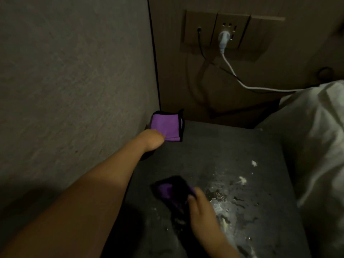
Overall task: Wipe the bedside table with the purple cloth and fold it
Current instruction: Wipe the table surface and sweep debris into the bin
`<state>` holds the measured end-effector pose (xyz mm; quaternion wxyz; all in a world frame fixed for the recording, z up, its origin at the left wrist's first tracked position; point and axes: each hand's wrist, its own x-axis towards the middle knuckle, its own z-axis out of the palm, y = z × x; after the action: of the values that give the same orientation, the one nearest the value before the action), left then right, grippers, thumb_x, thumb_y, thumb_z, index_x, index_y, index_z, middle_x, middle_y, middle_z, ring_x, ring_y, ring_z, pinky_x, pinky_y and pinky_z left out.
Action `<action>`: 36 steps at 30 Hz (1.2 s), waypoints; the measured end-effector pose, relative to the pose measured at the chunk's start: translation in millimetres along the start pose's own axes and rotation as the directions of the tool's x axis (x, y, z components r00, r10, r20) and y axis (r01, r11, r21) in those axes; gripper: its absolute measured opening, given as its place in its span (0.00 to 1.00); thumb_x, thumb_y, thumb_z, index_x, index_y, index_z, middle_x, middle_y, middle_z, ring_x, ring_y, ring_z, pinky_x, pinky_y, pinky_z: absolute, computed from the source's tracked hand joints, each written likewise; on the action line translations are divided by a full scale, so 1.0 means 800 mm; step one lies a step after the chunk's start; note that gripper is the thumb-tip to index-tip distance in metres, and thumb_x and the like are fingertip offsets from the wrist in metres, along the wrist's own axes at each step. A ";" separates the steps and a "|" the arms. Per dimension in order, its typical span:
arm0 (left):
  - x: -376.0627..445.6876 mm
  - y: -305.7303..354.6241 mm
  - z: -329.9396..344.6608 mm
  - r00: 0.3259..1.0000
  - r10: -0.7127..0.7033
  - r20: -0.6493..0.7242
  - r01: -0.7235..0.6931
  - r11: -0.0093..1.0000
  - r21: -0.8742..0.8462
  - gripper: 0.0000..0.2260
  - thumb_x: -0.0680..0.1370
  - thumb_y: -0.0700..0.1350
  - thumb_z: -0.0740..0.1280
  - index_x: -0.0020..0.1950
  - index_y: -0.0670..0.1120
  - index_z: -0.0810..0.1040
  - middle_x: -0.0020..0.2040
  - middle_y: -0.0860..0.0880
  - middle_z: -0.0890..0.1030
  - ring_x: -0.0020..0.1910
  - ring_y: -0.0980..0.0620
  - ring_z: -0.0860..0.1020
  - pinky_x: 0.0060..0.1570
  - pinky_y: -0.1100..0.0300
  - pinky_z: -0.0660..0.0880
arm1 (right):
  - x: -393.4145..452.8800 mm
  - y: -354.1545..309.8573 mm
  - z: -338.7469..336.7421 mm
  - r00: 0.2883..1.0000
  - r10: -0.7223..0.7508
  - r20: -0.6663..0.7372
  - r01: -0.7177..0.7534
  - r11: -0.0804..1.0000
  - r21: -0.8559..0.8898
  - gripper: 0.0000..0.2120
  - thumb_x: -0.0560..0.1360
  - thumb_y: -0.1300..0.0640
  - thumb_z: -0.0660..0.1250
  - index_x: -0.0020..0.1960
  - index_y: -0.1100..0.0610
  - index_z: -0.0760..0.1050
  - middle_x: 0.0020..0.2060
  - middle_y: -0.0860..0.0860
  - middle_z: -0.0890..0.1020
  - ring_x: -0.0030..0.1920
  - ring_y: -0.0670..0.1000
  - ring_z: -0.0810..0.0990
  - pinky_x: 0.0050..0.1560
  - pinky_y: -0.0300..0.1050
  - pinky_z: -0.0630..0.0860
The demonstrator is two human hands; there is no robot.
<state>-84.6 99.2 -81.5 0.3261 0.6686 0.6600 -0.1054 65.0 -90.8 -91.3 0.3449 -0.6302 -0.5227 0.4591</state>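
Left hand: the left hand point(153, 139), at the frame's centre, reached to the back left corner of the bedside table point(223, 146) and touched the near edge of a folded purple cloth point(165, 128); whether its fingers were pinching that edge could not be told, since they were hidden behind the knuckles.
Right hand: the right hand point(202, 209), lower centre, gripped a crumpled purple cloth point(172, 192), bunched and blurred, against the tabletop.
Cloths: both were purple with dark edging; the folded one lay square against the wall point(74, 71) in the corner, well apart from the crumpled one.
Table surface: white smears and crumbs point(221, 205) showed right of the right hand, with more flecks toward the bedding point(316, 146) at the right edge.
Background: a white plug point(223, 37) sat in the wall socket at upper right, its cable trailing toward the bedding.
Progress: wiping looked under way but unfinished, judging by the residue left on the top.
Remaining: clearing the smeared patch, then folding the crumpled cloth; the corner cloth already looked folded.
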 end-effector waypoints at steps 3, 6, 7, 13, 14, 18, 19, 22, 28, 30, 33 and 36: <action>-0.002 0.003 -0.006 0.999 0.038 -0.006 -0.038 0.999 0.030 0.20 0.81 0.45 0.48 0.73 0.43 0.61 0.75 0.43 0.61 0.73 0.45 0.61 0.71 0.58 0.57 | 0.032 -0.027 -0.040 0.988 0.080 -0.129 -0.055 0.982 0.182 0.12 0.78 0.66 0.55 0.44 0.53 0.72 0.35 0.47 0.76 0.34 0.39 0.73 0.37 0.30 0.68; 0.000 0.003 -0.012 0.996 0.073 -0.045 -0.071 0.996 0.057 0.22 0.80 0.46 0.52 0.74 0.49 0.57 0.76 0.45 0.57 0.75 0.45 0.57 0.73 0.57 0.54 | 0.081 -0.046 -0.080 0.972 0.020 -0.234 0.018 0.987 0.160 0.10 0.78 0.64 0.54 0.44 0.55 0.71 0.34 0.49 0.73 0.36 0.48 0.70 0.36 0.40 0.67; 0.001 0.005 -0.015 0.996 0.076 -0.053 -0.071 0.993 0.089 0.22 0.79 0.46 0.53 0.74 0.50 0.58 0.76 0.45 0.58 0.74 0.45 0.58 0.72 0.57 0.55 | 0.098 -0.052 -0.091 0.964 -0.029 -0.264 0.057 0.993 0.099 0.08 0.78 0.64 0.54 0.45 0.56 0.70 0.34 0.49 0.73 0.36 0.47 0.70 0.36 0.42 0.65; 0.010 0.021 -0.023 0.991 0.116 -0.072 -0.087 0.944 0.317 0.20 0.75 0.44 0.59 0.67 0.45 0.72 0.67 0.43 0.73 0.64 0.44 0.72 0.64 0.55 0.70 | 0.191 -0.045 -0.133 0.960 -0.234 -0.155 0.147 0.888 -0.435 0.03 0.78 0.63 0.55 0.46 0.61 0.65 0.31 0.54 0.73 0.30 0.53 0.72 0.31 0.47 0.64; 0.010 0.025 -0.021 0.985 0.123 -0.122 -0.077 0.942 0.328 0.18 0.74 0.43 0.60 0.64 0.44 0.74 0.64 0.42 0.76 0.61 0.44 0.74 0.60 0.55 0.73 | 0.201 -0.039 -0.135 0.967 -0.235 -0.103 0.153 0.851 -0.502 0.02 0.78 0.64 0.55 0.47 0.61 0.65 0.32 0.57 0.74 0.31 0.57 0.73 0.30 0.49 0.66; 0.016 0.039 0.001 0.928 0.179 -0.326 -0.077 0.950 0.301 0.15 0.75 0.41 0.60 0.60 0.41 0.75 0.61 0.41 0.77 0.59 0.42 0.74 0.54 0.54 0.73 | 0.228 -0.009 -0.130 0.988 -0.113 0.106 0.155 0.694 -0.703 0.14 0.78 0.63 0.56 0.62 0.62 0.65 0.49 0.66 0.78 0.46 0.63 0.77 0.46 0.56 0.71; 0.021 0.041 0.009 0.918 0.216 -0.333 -0.114 0.947 0.299 0.17 0.75 0.41 0.60 0.64 0.41 0.72 0.66 0.41 0.73 0.65 0.43 0.71 0.60 0.54 0.70 | 0.231 0.000 -0.127 0.987 -0.095 0.127 0.157 0.690 -0.706 0.17 0.77 0.63 0.56 0.66 0.61 0.63 0.55 0.65 0.77 0.53 0.63 0.76 0.52 0.54 0.70; 0.032 0.045 0.028 0.924 0.279 -0.262 -0.198 0.934 0.297 0.27 0.77 0.43 0.59 0.74 0.42 0.55 0.76 0.42 0.56 0.76 0.46 0.54 0.74 0.55 0.52 | 0.232 0.025 -0.118 0.970 -0.166 0.178 0.243 0.701 -0.670 0.22 0.77 0.62 0.58 0.70 0.60 0.60 0.70 0.60 0.64 0.69 0.57 0.63 0.67 0.48 0.61; 0.039 0.040 0.047 0.937 0.281 -0.206 -0.251 0.955 0.159 0.30 0.77 0.38 0.57 0.75 0.42 0.46 0.77 0.43 0.48 0.77 0.47 0.47 0.76 0.56 0.46 | 0.214 0.054 -0.107 0.929 -0.302 0.212 0.361 0.626 -0.691 0.25 0.77 0.53 0.58 0.70 0.61 0.59 0.71 0.60 0.60 0.72 0.58 0.55 0.71 0.47 0.49; 0.041 0.038 0.050 0.936 0.284 -0.209 -0.260 0.956 0.137 0.30 0.76 0.37 0.57 0.75 0.43 0.47 0.77 0.43 0.48 0.77 0.47 0.47 0.76 0.55 0.47 | 0.202 0.059 -0.102 0.921 -0.322 0.218 0.381 0.631 -0.676 0.24 0.75 0.54 0.57 0.69 0.62 0.62 0.70 0.60 0.63 0.71 0.59 0.58 0.70 0.49 0.49; 0.041 0.039 0.051 0.934 0.288 -0.213 -0.269 0.956 0.116 0.30 0.75 0.36 0.57 0.75 0.43 0.48 0.77 0.43 0.50 0.77 0.47 0.47 0.76 0.55 0.47 | 0.180 0.067 -0.094 0.910 -0.338 0.241 0.407 0.615 -0.675 0.25 0.71 0.57 0.58 0.66 0.63 0.67 0.67 0.62 0.68 0.68 0.62 0.64 0.67 0.54 0.49; 0.037 0.041 0.052 0.932 0.294 -0.211 -0.276 0.955 0.110 0.30 0.75 0.36 0.58 0.75 0.43 0.49 0.77 0.43 0.51 0.77 0.47 0.48 0.76 0.54 0.47 | 0.157 0.068 -0.087 0.906 -0.332 0.263 0.420 0.629 -0.654 0.24 0.72 0.59 0.59 0.68 0.61 0.65 0.68 0.60 0.66 0.70 0.60 0.62 0.67 0.54 0.44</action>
<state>-37.7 102.2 -120.8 0.2345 0.7772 0.5838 -0.0065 152.6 22.9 -144.5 0.1385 -0.5614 -0.7955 0.1814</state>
